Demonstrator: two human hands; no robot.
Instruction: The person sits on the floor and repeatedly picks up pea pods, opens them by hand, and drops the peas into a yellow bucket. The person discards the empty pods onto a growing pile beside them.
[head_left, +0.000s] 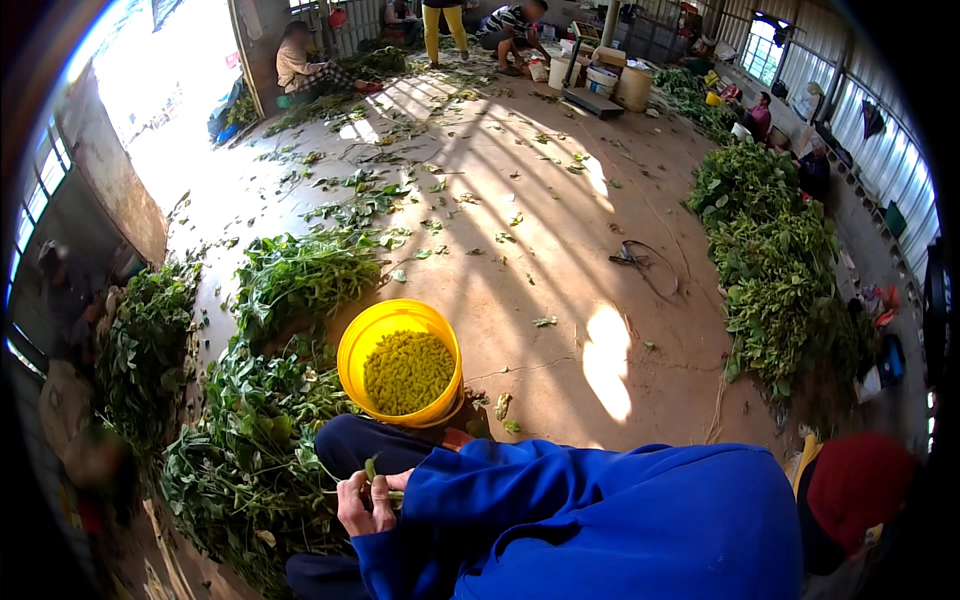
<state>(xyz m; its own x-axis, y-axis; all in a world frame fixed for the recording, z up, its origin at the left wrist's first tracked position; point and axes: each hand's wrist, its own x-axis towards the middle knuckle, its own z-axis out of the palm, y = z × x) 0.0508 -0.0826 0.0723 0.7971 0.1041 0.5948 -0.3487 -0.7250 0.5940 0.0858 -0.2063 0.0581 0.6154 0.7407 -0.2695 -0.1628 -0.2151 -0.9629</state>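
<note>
My left hand (363, 509) has its thumb and fingers pinched together at a green bean pod (370, 469), which sticks up from the fingertips. A thin stem runs off to the left there. Meeting it from the other side is my right hand (400, 480), mostly hidden by the blue sleeve, so its grip is unclear. Both are over a heap of leafy bean plants (255, 442) beside my knees. Just beyond my upper knee stands a yellow bucket (349, 360), partly filled with green pods (409, 373).
More plants lie in a pile (307, 281) past the bucket and a long heap (780, 262) at right. A dark strap loop (652, 262) rests on the concrete floor (540, 322). A platform scale (592, 101) stands far back. A person in a red cap (855, 487) is at lower right; several others sit around.
</note>
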